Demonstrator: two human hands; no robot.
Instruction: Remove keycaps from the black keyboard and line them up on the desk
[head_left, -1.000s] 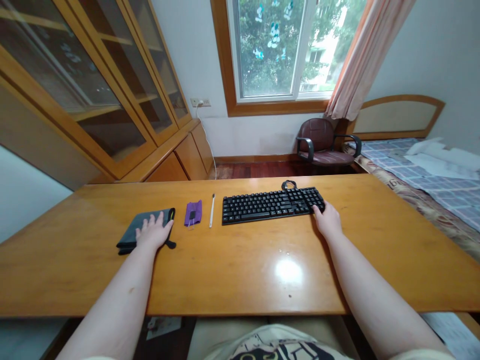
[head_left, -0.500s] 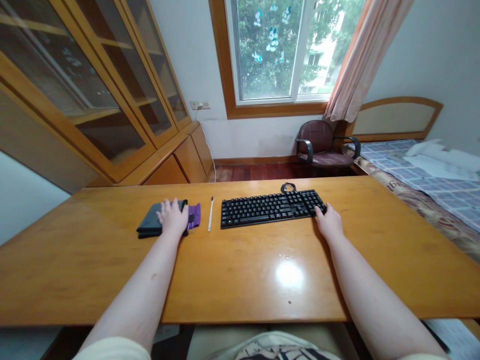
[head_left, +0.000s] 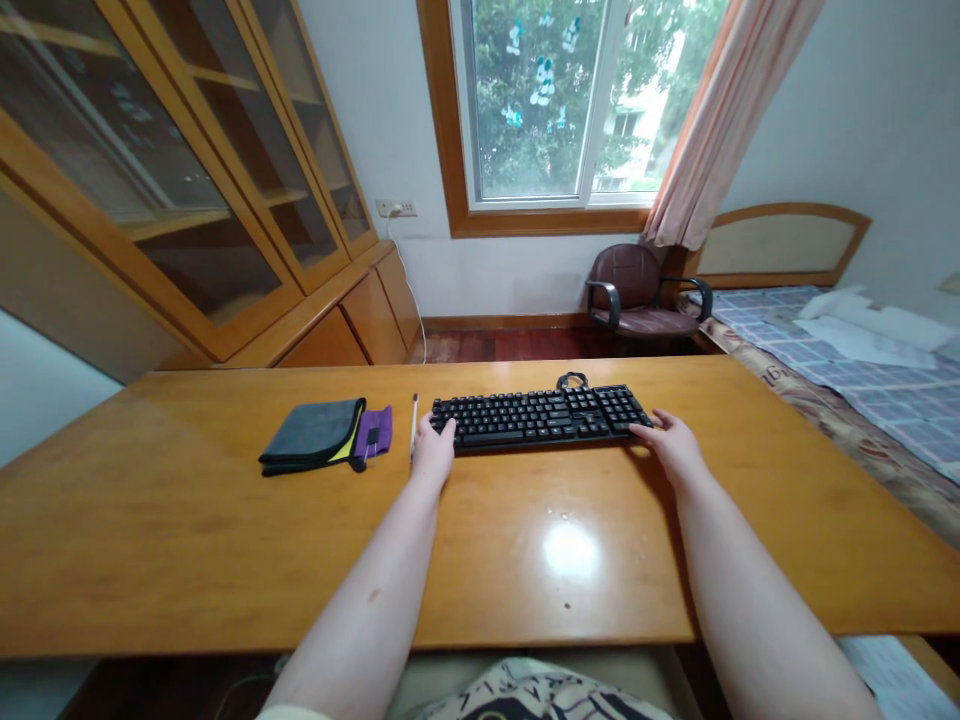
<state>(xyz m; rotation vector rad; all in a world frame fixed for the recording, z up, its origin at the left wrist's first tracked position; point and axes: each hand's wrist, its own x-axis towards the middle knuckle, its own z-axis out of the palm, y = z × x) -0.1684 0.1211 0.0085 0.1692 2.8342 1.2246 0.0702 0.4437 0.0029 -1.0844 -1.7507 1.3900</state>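
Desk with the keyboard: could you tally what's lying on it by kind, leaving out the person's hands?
Keyboards: 1, the black keyboard, counted with its coiled cable
Cloths: 1, the folded grey cloth
Pouches: 1, the purple pouch
Toothbrushes: 1, the white toothbrush
Total: 4

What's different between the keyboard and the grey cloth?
The keyboard is mostly black; the cloth is grey with black edging. The keyboard is longer than the cloth. The left hand and right hand hold the keyboard's ends; neither touches the cloth. Both show some black.
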